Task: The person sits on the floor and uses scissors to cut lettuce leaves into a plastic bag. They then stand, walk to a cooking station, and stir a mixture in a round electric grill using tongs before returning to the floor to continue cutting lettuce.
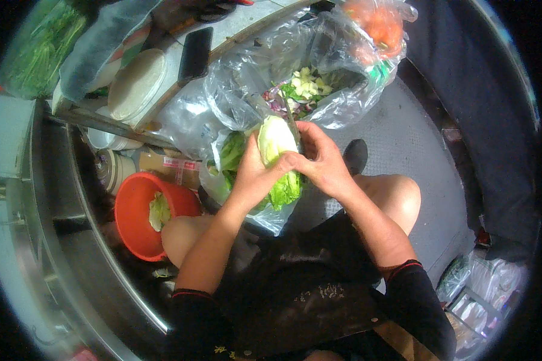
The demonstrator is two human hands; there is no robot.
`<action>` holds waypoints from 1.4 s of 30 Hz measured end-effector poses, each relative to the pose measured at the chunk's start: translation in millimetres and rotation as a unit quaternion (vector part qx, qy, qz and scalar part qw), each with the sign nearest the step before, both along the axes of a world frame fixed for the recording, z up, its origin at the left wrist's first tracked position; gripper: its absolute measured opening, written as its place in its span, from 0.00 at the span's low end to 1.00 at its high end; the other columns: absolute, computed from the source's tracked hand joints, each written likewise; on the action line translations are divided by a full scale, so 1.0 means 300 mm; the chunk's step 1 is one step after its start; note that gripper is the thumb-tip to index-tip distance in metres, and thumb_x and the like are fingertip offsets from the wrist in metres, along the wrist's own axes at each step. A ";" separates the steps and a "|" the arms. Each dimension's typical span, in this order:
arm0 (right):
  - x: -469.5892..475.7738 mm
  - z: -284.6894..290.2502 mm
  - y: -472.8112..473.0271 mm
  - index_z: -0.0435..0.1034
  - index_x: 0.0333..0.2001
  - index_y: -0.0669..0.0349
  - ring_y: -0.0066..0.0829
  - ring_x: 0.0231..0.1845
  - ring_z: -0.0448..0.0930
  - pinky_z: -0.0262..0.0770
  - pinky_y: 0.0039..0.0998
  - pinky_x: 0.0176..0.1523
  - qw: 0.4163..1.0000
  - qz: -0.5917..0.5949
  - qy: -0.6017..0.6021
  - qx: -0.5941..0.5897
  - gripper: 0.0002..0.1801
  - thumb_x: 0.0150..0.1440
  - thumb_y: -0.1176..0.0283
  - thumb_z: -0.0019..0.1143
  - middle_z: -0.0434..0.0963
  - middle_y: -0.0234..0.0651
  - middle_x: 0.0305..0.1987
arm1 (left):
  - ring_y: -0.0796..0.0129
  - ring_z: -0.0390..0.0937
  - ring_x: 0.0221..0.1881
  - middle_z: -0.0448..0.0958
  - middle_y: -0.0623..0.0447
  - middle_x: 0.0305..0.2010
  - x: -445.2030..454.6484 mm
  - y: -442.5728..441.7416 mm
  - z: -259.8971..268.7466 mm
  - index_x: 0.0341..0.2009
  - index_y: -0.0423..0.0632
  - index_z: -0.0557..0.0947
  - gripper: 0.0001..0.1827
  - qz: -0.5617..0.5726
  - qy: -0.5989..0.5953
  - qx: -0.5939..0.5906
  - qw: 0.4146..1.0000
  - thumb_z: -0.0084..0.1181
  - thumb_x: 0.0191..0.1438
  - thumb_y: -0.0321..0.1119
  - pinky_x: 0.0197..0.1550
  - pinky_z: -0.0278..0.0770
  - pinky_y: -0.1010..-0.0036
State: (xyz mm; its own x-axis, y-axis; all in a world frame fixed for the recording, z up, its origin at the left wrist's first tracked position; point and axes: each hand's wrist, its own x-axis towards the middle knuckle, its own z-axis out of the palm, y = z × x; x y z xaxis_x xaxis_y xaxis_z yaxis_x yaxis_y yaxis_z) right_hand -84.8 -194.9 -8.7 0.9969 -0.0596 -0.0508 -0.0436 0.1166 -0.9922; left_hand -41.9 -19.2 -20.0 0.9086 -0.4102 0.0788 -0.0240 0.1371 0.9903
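Observation:
A pale green head of leafy lettuce (276, 140) lies between both hands, its pale end pointing away from me and its leaves towards my lap. My left hand (264, 169) grips it from the left side. My right hand (320, 160) is closed around a knife (290, 110), whose blade points away along the lettuce's right side; its handle is mostly hidden, and the right thumb touches the lettuce. Below the hands, a plastic bag (275, 221) holds more green leaves (231, 153). Just beyond, a clear bag (239, 97) holds pale trimmings (308, 85), with purplish pieces around them.
An orange-red bucket (131, 216) with a leaf in it stands left, near my knee. Behind it are a cardboard box (151, 164) and round tubs (117, 171). A phone (196, 54) lies on a ledge. Bagged tomato-like produce (381, 29) sits at the top right.

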 end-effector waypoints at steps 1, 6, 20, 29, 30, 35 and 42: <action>-0.001 -0.007 -0.004 0.67 0.67 0.67 0.27 0.54 0.80 0.77 0.32 0.60 1.000 -0.002 -0.001 -0.015 0.36 0.60 0.68 0.77 0.82 0.38 0.54 | 0.68 0.79 0.58 0.79 0.51 0.61 0.011 0.006 0.002 0.68 0.41 0.74 0.27 -0.008 0.050 -0.008 0.999 0.64 0.71 0.40 0.61 0.79 0.69; -0.008 0.026 -0.007 0.68 0.65 0.66 0.25 0.53 0.81 0.78 0.31 0.58 1.000 0.001 0.008 0.015 0.32 0.60 0.72 0.73 0.82 0.37 0.52 | 0.72 0.78 0.56 0.80 0.54 0.58 0.057 0.046 0.023 0.67 0.41 0.76 0.26 -0.045 0.179 -0.053 0.981 0.67 0.68 0.34 0.60 0.79 0.71; -0.012 -0.001 -0.031 0.64 0.70 0.67 0.33 0.64 0.79 0.74 0.36 0.69 0.987 0.017 -0.025 -0.156 0.50 0.52 0.56 0.85 0.80 0.45 0.62 | 0.70 0.78 0.58 0.81 0.52 0.58 0.052 0.077 -0.019 0.68 0.39 0.76 0.24 -0.085 0.195 -0.017 0.977 0.51 0.70 0.33 0.63 0.75 0.71; -0.003 0.052 -0.055 0.68 0.66 0.66 0.28 0.60 0.80 0.76 0.34 0.66 1.000 0.025 0.006 -0.006 0.40 0.55 0.66 0.82 0.82 0.40 0.59 | 0.60 0.78 0.66 0.78 0.44 0.67 0.093 0.103 0.000 0.73 0.37 0.70 0.30 -0.138 0.215 -0.052 0.966 0.46 0.70 0.37 0.71 0.73 0.64; -0.001 0.051 -0.052 0.68 0.66 0.66 0.28 0.60 0.80 0.76 0.34 0.66 1.000 0.026 0.009 0.003 0.40 0.55 0.66 0.82 0.82 0.40 0.59 | 0.60 0.78 0.66 0.78 0.44 0.67 0.096 0.102 -0.010 0.73 0.37 0.70 0.31 -0.134 0.204 -0.043 0.969 0.47 0.71 0.40 0.71 0.73 0.64; -0.022 0.073 -0.010 0.67 0.66 0.63 0.47 0.62 0.83 0.77 0.42 0.65 0.973 -0.032 0.017 -0.228 0.43 0.53 0.56 0.79 0.81 0.52 0.59 | 0.67 0.73 0.64 0.76 0.49 0.66 0.042 0.062 -0.015 0.72 0.40 0.70 0.31 -0.108 0.164 -0.027 0.980 0.57 0.72 0.42 0.70 0.70 0.67; -0.024 0.016 -0.010 0.63 0.69 0.62 0.58 0.62 0.82 0.78 0.48 0.64 0.956 -0.020 0.001 -0.292 0.50 0.49 0.53 0.81 0.81 0.57 0.59 | 0.71 0.73 0.63 0.76 0.54 0.63 0.014 0.031 0.002 0.73 0.41 0.68 0.32 -0.145 0.081 0.051 0.985 0.65 0.69 0.35 0.67 0.72 0.70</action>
State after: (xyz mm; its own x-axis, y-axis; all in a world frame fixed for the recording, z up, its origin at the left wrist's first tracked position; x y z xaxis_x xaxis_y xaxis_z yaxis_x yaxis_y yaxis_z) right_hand -92.1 -197.9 -4.0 0.9931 -0.1170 0.0019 -0.0521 -0.4566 -0.8882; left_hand -37.7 -9.8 -19.4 0.7500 -0.6519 -0.1122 0.1608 0.0151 0.9869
